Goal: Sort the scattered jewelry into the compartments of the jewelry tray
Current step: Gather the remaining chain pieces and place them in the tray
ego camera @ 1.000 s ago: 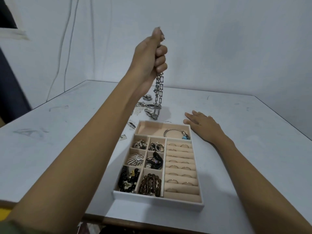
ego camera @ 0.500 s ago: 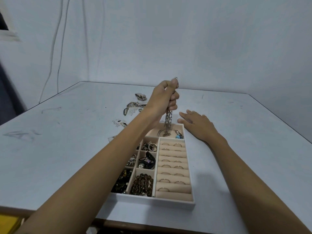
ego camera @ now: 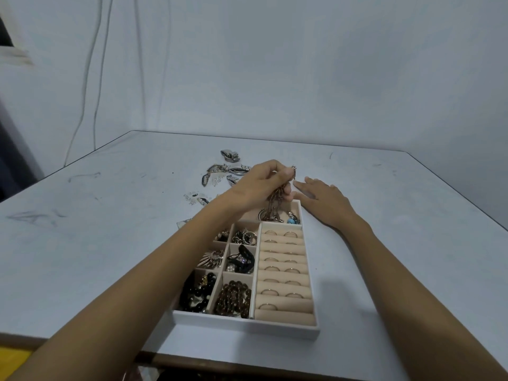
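The white jewelry tray (ego camera: 247,323) with beige lining lies on the table in front of me. My left hand (ego camera: 261,185) hovers over its far wide compartment, pinching a chunky link chain (ego camera: 275,207) whose lower end piles onto a bangle with a blue bead (ego camera: 293,220). Flat on the table just right of the tray's far corner rests my right hand (ego camera: 324,199), fingers spread. Ring rolls (ego camera: 283,270) fill the tray's right side. Small left compartments hold beads, earrings and a dark bracelet. Scattered silver pieces (ego camera: 228,171) lie beyond the tray to the left.
The grey-white table (ego camera: 110,229) stands in a corner of white walls. Its front edge runs just below the tray. Cables hang down the wall at the left. More small jewelry bits (ego camera: 196,199) lie left of my left forearm.
My left hand came down from high above the table to just over the tray's far compartment, lowering the chain into it. My right hand stayed in place.
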